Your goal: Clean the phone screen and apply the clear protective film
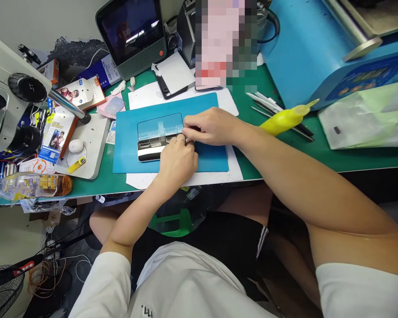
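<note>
A phone-sized flat object (154,148) lies on the blue mat (205,157). Its far part looks like clear film or glass (149,126); the near part is a black, silver and white strip. My left hand (179,159), with a ring on one finger, is closed over the right end of this object, its fingers curled. From the right, my right hand (214,126) meets the left at that end, thumb and forefinger pinched together. What the right fingertips hold, if anything, is too small to make out. Both hands partly hide the object's right end.
A white microscope (93,145) stands left among phone-accessory boxes and a drink bottle (36,185). Behind the mat are a smart display (132,37) and a black phone (169,88). Rightward lie tweezers, a yellow squeeze bottle (285,120) and a blue machine (295,57).
</note>
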Action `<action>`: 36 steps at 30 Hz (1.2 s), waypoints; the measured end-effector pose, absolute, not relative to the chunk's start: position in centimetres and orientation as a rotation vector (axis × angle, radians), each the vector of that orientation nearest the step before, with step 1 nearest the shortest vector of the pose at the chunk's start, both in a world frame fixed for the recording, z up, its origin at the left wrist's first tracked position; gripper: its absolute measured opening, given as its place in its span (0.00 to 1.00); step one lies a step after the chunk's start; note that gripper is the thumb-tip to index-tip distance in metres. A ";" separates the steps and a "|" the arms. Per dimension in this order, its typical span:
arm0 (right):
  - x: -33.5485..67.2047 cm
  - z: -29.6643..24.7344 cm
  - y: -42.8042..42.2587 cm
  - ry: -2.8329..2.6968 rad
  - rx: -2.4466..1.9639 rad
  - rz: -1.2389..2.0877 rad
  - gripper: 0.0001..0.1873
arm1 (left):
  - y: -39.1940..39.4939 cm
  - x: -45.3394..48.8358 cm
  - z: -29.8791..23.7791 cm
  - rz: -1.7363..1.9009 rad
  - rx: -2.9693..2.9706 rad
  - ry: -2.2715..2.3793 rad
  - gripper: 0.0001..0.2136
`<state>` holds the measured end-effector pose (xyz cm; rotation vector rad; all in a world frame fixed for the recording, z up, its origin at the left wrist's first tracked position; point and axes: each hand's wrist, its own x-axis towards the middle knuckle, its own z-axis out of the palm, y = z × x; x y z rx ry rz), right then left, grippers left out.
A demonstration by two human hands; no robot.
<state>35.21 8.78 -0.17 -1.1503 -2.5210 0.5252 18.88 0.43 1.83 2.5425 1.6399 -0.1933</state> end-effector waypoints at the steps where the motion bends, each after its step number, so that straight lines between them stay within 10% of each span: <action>1: 35.2 -0.2 8.8 -2.521 -1.151 0.528 0.13 | 0.2 18.8 1.8 -0.193 2.551 1.633 0.21; 36: 35.2 0.0 8.7 -2.627 -1.118 0.592 0.16 | -5.1 4.5 2.3 -0.111 2.446 1.992 0.27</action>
